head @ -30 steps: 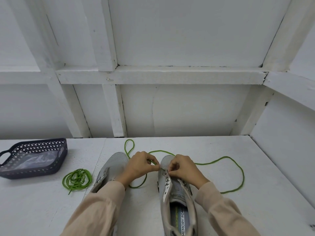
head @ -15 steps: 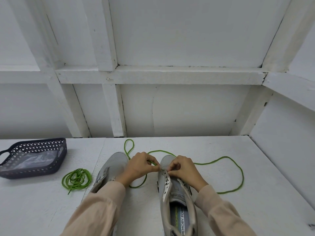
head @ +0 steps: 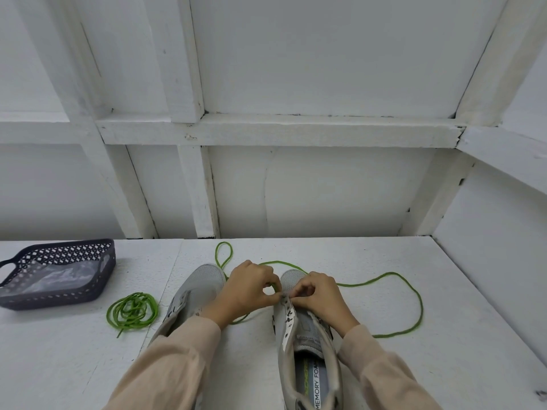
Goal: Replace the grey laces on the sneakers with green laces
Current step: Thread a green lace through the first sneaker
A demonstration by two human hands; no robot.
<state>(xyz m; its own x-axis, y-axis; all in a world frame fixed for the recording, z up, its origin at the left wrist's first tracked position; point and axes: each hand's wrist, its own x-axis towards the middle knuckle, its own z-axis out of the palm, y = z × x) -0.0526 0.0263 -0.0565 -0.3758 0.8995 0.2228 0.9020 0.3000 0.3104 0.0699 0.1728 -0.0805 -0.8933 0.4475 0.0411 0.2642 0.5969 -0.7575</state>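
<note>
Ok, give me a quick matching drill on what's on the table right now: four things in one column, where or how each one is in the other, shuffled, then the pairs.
Things:
1 basket
2 coiled green lace
3 loose green lace
4 right sneaker

Places or states:
A pinched by the left hand
B far left on the table
C insole showing
D between the basket and the left sneaker

Pairs: 1-B, 2-D, 3-A, 4-C.
</note>
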